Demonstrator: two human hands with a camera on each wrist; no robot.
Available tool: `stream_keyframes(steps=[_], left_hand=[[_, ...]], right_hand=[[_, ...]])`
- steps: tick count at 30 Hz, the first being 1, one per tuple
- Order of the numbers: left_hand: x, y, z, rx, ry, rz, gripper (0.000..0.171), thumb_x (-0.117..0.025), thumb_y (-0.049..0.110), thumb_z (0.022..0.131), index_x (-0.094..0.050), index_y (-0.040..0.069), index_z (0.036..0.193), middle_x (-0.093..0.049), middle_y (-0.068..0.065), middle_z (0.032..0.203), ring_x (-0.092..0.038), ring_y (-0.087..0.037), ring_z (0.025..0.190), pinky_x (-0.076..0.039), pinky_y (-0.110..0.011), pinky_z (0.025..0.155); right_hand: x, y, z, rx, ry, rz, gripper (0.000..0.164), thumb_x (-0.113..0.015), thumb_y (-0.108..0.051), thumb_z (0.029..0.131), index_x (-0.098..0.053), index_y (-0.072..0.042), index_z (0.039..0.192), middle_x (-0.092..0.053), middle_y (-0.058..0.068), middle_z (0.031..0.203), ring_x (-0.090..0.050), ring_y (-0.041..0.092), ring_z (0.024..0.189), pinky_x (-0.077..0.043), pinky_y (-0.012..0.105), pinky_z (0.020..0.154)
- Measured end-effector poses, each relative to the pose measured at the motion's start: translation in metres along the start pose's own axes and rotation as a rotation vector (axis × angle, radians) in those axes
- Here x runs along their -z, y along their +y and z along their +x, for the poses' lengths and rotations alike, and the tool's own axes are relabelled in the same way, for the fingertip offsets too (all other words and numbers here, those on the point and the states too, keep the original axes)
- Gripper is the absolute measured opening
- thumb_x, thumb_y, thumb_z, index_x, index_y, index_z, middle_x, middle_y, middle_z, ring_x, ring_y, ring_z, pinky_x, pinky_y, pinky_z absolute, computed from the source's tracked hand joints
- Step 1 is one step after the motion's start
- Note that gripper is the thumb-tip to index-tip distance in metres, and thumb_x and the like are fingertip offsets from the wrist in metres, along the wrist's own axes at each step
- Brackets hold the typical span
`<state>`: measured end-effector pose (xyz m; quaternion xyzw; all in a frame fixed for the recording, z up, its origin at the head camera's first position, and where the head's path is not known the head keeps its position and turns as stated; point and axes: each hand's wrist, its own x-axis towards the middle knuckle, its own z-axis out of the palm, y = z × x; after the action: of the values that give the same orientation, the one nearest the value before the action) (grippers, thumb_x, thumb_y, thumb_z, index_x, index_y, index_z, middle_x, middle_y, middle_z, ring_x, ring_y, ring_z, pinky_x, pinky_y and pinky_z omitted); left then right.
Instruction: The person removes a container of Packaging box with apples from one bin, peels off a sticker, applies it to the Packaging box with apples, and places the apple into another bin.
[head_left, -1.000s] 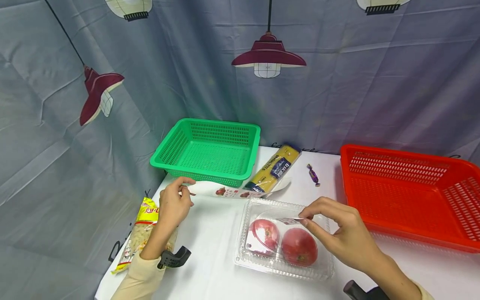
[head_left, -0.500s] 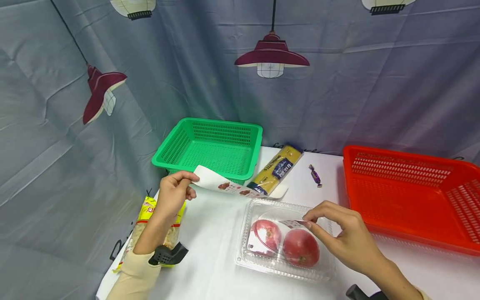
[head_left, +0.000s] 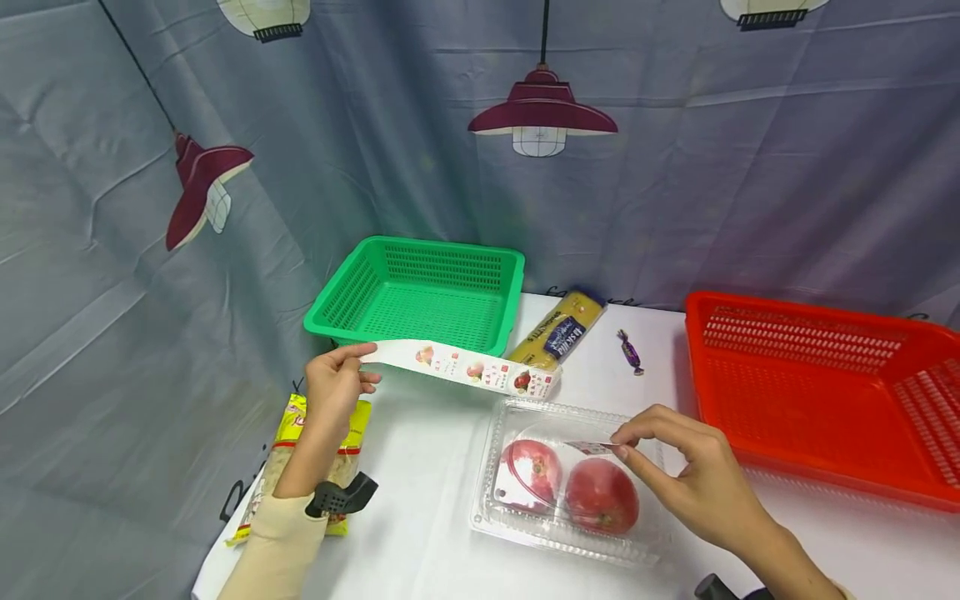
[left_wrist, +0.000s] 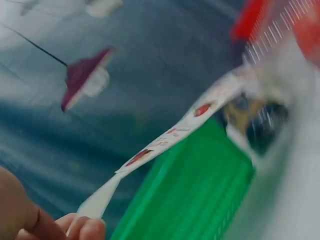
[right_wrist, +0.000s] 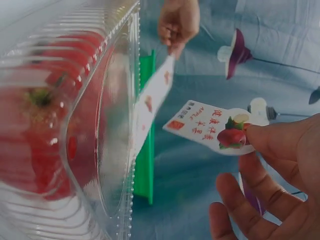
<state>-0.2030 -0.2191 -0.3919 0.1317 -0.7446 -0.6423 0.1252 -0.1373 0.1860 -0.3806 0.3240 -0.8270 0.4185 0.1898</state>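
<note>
My left hand point(head_left: 333, 385) pinches the end of a long white strip of fruit stickers point(head_left: 461, 367). It stretches rightward past the green basket, its far end near the fruit box. My right hand point(head_left: 690, 467) pinches a single sticker point(right_wrist: 202, 125) with an apple picture and red writing between thumb and forefinger, above the box lid. Under it lies a clear plastic fruit box point(head_left: 510, 533), its lid down, with two red apples point(head_left: 602, 495) inside. In the left wrist view the strip point(left_wrist: 165, 141) runs away from the fingers, blurred at its far end.
A green basket point(head_left: 412, 348) stands behind the strip, a red basket point(head_left: 795, 417) at the right. Between them lie a spaghetti pack point(head_left: 567, 329) and a purple wrapped candy point(head_left: 629, 352). A yellow snack bag point(head_left: 288, 433) lies partly behind my left forearm.
The left hand has drawn the strip leftward and turned it, so its printed face shows more fully. The right hand has shifted slightly right, still holding its sticker over the box.
</note>
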Motion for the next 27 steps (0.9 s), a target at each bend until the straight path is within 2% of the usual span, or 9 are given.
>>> stream_keyframes(steps=[3, 5, 8, 11, 13, 17, 20, 24, 27], left_hand=[[0.007, -0.012, 0.003, -0.038, 0.053, 0.202, 0.028, -0.048, 0.010, 0.100, -0.072, -0.001, 0.109, -0.062, -0.019, 0.096, -0.066, -0.025, 0.062, -0.054, -0.028, 0.056], [0.010, -0.020, 0.006, -0.094, 0.076, 0.330, 0.024, -0.055, 0.012, 0.097, -0.074, 0.000, 0.105, -0.064, -0.016, 0.093, -0.066, -0.028, 0.065, -0.052, -0.031, 0.056], [0.015, -0.031, 0.011, -0.188, 0.113, 0.495, 0.018, -0.065, 0.012, 0.091, -0.075, 0.000, 0.099, -0.068, -0.015, 0.087, -0.064, -0.028, 0.065, -0.047, -0.034, 0.054], [0.018, -0.040, 0.016, -0.217, 0.128, 0.621, 0.016, -0.067, 0.009, 0.088, -0.075, 0.002, 0.099, -0.070, -0.014, 0.085, -0.059, -0.027, 0.061, -0.042, -0.037, 0.052], [0.017, -0.043, 0.019, -0.194, 0.107, 0.674, 0.017, -0.068, 0.010, 0.088, -0.075, 0.004, 0.102, -0.070, -0.013, 0.088, -0.058, -0.027, 0.058, -0.042, -0.037, 0.048], [0.012, -0.046, 0.025, -0.169, 0.060, 0.749, 0.019, -0.068, 0.012, 0.089, -0.073, 0.008, 0.107, -0.069, -0.012, 0.090, -0.059, -0.027, 0.062, -0.041, -0.036, 0.043], [0.008, -0.048, 0.030, -0.179, 0.043, 0.786, 0.019, -0.069, 0.013, 0.088, -0.074, 0.010, 0.106, -0.070, -0.011, 0.089, -0.062, -0.029, 0.069, -0.043, -0.039, 0.046], [0.001, -0.053, 0.035, -0.148, 0.025, 0.821, 0.019, -0.070, 0.016, 0.087, -0.073, 0.012, 0.105, -0.071, -0.010, 0.089, -0.064, -0.030, 0.072, -0.044, -0.043, 0.053], [-0.004, -0.056, 0.036, -0.118, -0.003, 0.851, 0.020, -0.072, 0.017, 0.087, -0.073, 0.011, 0.106, -0.070, -0.009, 0.086, -0.063, -0.029, 0.069, -0.045, -0.044, 0.054]], right_hand=[[0.000, 0.002, 0.000, -0.063, -0.027, -0.022, 0.039, -0.083, 0.003, 0.073, -0.072, -0.027, 0.096, -0.066, -0.014, 0.093, -0.062, 0.007, 0.088, -0.046, 0.016, 0.085], [0.000, 0.002, 0.000, -0.100, -0.043, -0.028, 0.039, -0.083, 0.001, 0.075, -0.071, -0.029, 0.096, -0.065, -0.015, 0.094, -0.061, 0.006, 0.090, -0.046, 0.016, 0.087], [-0.001, 0.004, 0.000, -0.102, -0.052, -0.036, 0.039, -0.083, 0.001, 0.076, -0.071, -0.031, 0.096, -0.064, -0.015, 0.095, -0.061, 0.006, 0.090, -0.046, 0.016, 0.086], [-0.003, 0.005, 0.000, -0.095, -0.058, -0.046, 0.040, -0.083, 0.000, 0.076, -0.070, -0.032, 0.096, -0.064, -0.017, 0.095, -0.061, 0.005, 0.090, -0.046, 0.016, 0.086], [-0.004, 0.006, 0.000, -0.090, -0.061, -0.052, 0.041, -0.083, 0.001, 0.075, -0.070, -0.032, 0.096, -0.064, -0.017, 0.094, -0.061, 0.005, 0.090, -0.046, 0.015, 0.086], [-0.003, 0.006, 0.000, -0.105, -0.069, -0.057, 0.039, -0.083, 0.002, 0.075, -0.071, -0.028, 0.096, -0.064, -0.019, 0.093, -0.062, 0.004, 0.088, -0.047, 0.016, 0.084], [-0.002, 0.007, 0.000, -0.103, -0.075, -0.053, 0.038, -0.083, 0.003, 0.074, -0.072, -0.025, 0.096, -0.065, -0.019, 0.092, -0.063, 0.003, 0.086, -0.048, 0.016, 0.083], [-0.002, 0.009, 0.002, -0.093, -0.090, -0.040, 0.038, -0.082, 0.004, 0.075, -0.071, -0.025, 0.097, -0.066, -0.018, 0.091, -0.064, 0.004, 0.084, -0.050, 0.019, 0.081], [0.000, 0.010, 0.005, -0.111, -0.108, -0.023, 0.036, -0.081, 0.002, 0.077, -0.071, -0.026, 0.097, -0.066, -0.017, 0.090, -0.065, 0.004, 0.082, -0.052, 0.021, 0.079]])
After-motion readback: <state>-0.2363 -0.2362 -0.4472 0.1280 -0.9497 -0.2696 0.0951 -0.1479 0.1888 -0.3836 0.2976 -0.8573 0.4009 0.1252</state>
